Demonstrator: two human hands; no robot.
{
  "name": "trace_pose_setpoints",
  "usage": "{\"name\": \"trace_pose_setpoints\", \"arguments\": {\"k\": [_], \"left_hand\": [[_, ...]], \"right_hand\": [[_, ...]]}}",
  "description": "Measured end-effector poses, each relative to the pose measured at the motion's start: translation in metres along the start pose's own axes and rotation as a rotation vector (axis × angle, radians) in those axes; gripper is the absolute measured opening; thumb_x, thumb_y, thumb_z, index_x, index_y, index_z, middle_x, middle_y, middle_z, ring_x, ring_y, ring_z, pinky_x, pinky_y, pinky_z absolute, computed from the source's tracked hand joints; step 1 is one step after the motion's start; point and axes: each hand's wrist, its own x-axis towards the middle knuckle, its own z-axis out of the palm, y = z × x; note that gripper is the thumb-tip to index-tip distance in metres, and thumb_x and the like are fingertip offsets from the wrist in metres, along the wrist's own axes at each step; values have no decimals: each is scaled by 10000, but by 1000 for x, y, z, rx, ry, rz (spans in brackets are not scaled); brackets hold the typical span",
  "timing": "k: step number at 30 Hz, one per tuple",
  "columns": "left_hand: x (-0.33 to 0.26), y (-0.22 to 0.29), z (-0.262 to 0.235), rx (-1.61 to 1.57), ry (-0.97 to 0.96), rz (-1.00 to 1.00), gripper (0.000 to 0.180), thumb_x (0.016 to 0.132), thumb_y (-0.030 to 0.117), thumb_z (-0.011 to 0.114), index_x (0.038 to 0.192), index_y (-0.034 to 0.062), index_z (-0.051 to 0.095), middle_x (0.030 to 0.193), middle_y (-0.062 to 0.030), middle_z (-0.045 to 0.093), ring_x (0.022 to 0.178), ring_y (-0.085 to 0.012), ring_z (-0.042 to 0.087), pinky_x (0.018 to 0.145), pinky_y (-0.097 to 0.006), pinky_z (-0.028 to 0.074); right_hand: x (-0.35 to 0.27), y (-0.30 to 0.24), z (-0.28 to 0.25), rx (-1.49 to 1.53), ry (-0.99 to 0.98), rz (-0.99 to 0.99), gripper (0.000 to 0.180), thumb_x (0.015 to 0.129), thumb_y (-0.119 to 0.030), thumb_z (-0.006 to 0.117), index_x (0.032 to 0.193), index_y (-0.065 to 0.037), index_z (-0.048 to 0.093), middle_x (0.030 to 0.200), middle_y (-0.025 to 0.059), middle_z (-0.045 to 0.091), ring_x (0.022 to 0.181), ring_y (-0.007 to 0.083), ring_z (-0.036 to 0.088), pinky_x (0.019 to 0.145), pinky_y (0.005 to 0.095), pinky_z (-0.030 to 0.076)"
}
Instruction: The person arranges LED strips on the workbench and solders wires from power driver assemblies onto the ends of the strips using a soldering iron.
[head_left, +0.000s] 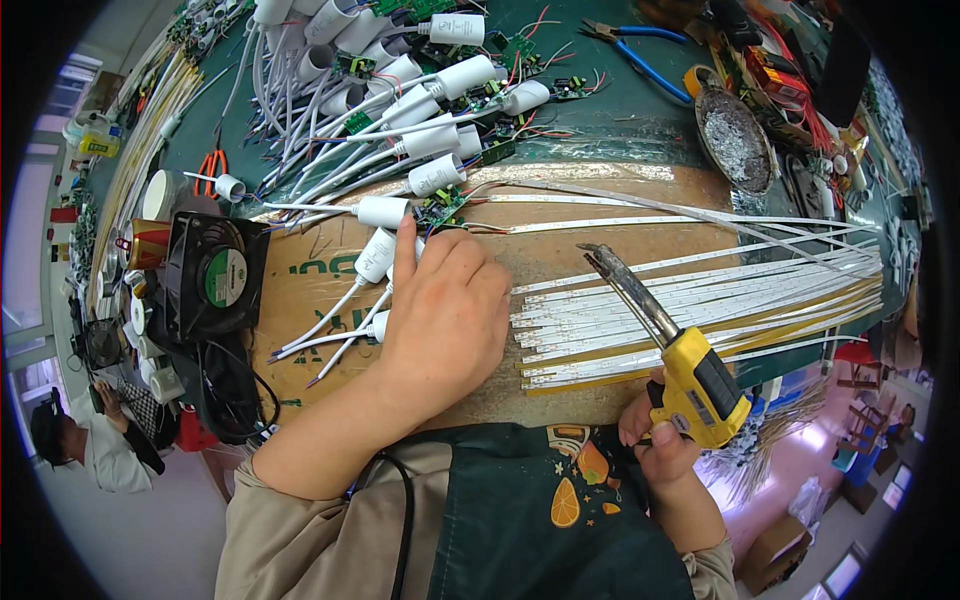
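Observation:
My left hand [445, 310] reaches in over the cardboard, its index finger against a white cylindrical housing [383, 211]. Its other fingers curl at a small green circuit board [440, 207] poking out of that housing; the fingertips are partly hidden. Thin wires run from the board toward two white LED strips [590, 222]. A yellow and black soldering gun [703, 388] is gripped in my right hand [660, 436], its dark tip pointing up and left above a row of LED strips [600, 330]. More white housings [375, 256] with cables lie beside my left hand.
A heap of white housings [430, 140] with cables and boards covers the back. Blue-handled pliers [655, 72] and a dish of grey-white bits [738, 145] lie back right. At left stand a black fan [215, 275] and orange-handled scissors [210, 172]. Another person [110, 440] sits far left.

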Motion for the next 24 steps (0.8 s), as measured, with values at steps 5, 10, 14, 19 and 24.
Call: {"name": "trace_pose_setpoints", "arguments": {"k": [5, 10, 14, 19, 24], "left_hand": [[-6, 3, -18, -57, -28, 5, 274, 745, 115, 761, 998, 102, 658, 1062, -81, 604, 1168, -303, 557, 1139, -611, 260], [-21, -12, -35, 113, -69, 83, 408, 724, 142, 788, 1109, 106, 657, 1093, -71, 618, 1245, -304, 533, 1156, -620, 236], [-29, -17, -26, 204, -1, 147, 413, 720, 118, 782, 1113, 104, 657, 1037, -65, 635, 1211, -300, 561, 1159, -614, 244], [-17, -21, -34, 141, 163, 234, 324, 748, 102, 700, 1071, 84, 681, 1023, -61, 632, 1119, -276, 607, 1109, -563, 345], [28, -32, -42, 249, 235, 276, 391, 704, 4, 732, 1086, 69, 680, 1006, -75, 645, 1043, -301, 622, 991, -522, 453]], "right_hand": [[3, -1, 2, 18, 21, -14, 694, 873, -372, 729, 1331, 57, 433, 648, 45, 470, 525, 143, 472, 474, 285, 435], [3, -1, 1, 28, 17, -17, 698, 870, -376, 735, 1335, 51, 436, 662, 50, 478, 531, 145, 477, 477, 285, 439], [2, 0, -1, 57, 1, 12, 696, 870, -375, 736, 1342, 39, 436, 665, 49, 476, 533, 146, 474, 480, 290, 441], [0, 2, -2, 75, -13, -7, 686, 874, -368, 732, 1345, 31, 435, 662, 46, 472, 536, 147, 471, 479, 292, 441], [0, 6, -5, 89, -13, -67, 660, 884, -350, 718, 1347, 23, 433, 664, 48, 476, 544, 153, 478, 478, 295, 443]]}}
